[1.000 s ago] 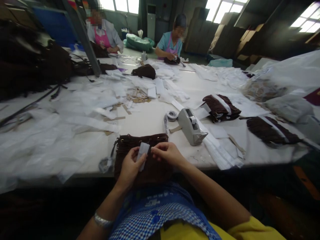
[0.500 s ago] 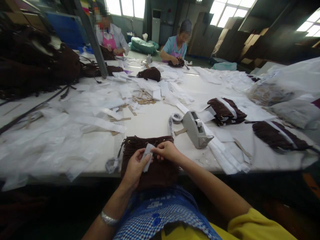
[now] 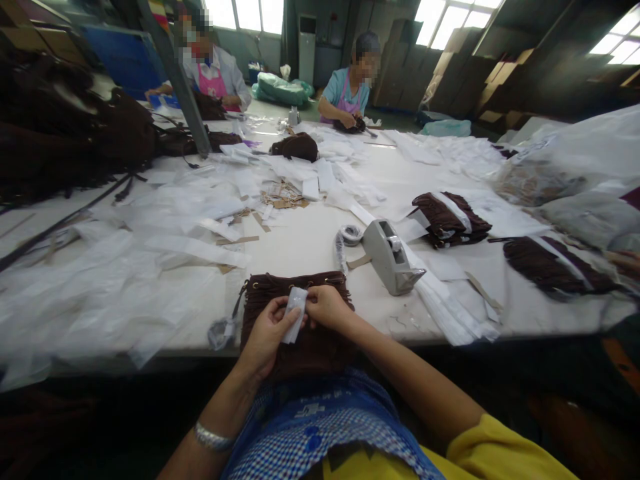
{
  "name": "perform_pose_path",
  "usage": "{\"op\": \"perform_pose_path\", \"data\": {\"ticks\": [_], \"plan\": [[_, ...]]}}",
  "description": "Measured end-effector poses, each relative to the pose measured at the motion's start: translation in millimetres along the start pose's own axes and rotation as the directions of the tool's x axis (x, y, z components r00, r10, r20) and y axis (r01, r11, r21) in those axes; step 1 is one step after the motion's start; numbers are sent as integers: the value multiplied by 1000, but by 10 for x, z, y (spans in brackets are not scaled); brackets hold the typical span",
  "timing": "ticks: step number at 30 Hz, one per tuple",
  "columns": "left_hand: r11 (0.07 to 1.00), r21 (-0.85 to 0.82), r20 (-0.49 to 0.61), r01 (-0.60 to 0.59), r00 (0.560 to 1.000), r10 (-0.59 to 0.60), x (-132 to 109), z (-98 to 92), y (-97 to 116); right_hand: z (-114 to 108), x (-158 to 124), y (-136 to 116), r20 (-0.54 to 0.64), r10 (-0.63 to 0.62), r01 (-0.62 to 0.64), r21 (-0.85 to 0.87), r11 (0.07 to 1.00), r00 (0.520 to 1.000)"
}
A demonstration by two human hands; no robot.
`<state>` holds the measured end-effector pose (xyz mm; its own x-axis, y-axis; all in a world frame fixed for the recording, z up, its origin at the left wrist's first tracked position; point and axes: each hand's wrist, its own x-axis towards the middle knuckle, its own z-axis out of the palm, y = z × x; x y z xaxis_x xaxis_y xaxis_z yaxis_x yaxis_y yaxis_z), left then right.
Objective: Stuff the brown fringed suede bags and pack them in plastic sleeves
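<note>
A dark brown fringed bag (image 3: 295, 357) with metal eyelets along its top lies at the table's front edge, against my apron. Above its upper part, my left hand (image 3: 267, 330) pinches a small folded piece of whitish wrapping (image 3: 296, 310) between thumb and fingers. My right hand (image 3: 325, 307) is closed at the right edge of that piece, its fingertips partly hidden behind it. To the bag's left lies a wrapped strap end (image 3: 220, 332). A grey tape dispenser (image 3: 393, 257) stands to the right, beyond my right hand.
Two wrapped brown bags (image 3: 453, 219) lie at the right. White paper strips (image 3: 440, 300) run beside the dispenser, and clear plastic sheets (image 3: 100, 287) cover the left side. A metal post (image 3: 183, 87) rises at the left. Two co-workers (image 3: 347, 97) handle brown bags across the table.
My right hand has shifted slightly, its thumb drawing from the front of the folded piece to its right edge. My left hand keeps its hold. The far-left co-worker has stretched an arm sideways.
</note>
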<state>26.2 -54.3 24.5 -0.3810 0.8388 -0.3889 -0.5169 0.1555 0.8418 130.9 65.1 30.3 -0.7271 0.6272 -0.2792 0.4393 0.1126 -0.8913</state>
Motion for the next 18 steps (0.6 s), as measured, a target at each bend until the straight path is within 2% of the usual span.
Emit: {"op": "perform_pose_path", "data": {"ticks": [3,5,6,8,9,11,12,13,14,16,18], "plan": [[1000,-2,-7,-21,1000,21,-2,4,-13,-9,-81,-11,-4,-24,24,-32,999,1000],[999,2,-24,-35,999,35,-12,2,-26,-129,-204,-11,4,-78,78,-72,994,997],[999,6,-35,-36,999,37,-18,1,-32,-241,-283,-8,-23,-118,115,-102,988,993],[999,15,-57,-28,998,29,-24,-3,-43,-572,-454,18,-209,-210,169,-198,965,955],[1000,18,-65,-23,998,24,-23,-5,-48,-783,-537,47,-348,-260,169,-271,948,901],[1000,24,-67,-16,998,18,-13,-9,-58,-1245,-675,148,-610,-329,79,-400,913,721],[999,28,-64,-16,998,18,-8,-10,-63,-1471,-721,219,-685,-348,12,-445,896,640],[999,33,-59,-18,998,20,-2,-12,-68,-1676,-750,298,-731,-343,-46,-455,889,590],[999,40,-57,-23,998,25,2,-12,-73,-1850,-762,381,-763,-279,-100,-408,907,583],[998,58,-56,-36,998,39,3,-14,-81,-2086,-749,527,-748,-89,-165,-258,952,657],[996,76,-61,-46,997,51,-3,-14,-85,-2185,-725,605,-676,76,-161,-64,985,733]]}}
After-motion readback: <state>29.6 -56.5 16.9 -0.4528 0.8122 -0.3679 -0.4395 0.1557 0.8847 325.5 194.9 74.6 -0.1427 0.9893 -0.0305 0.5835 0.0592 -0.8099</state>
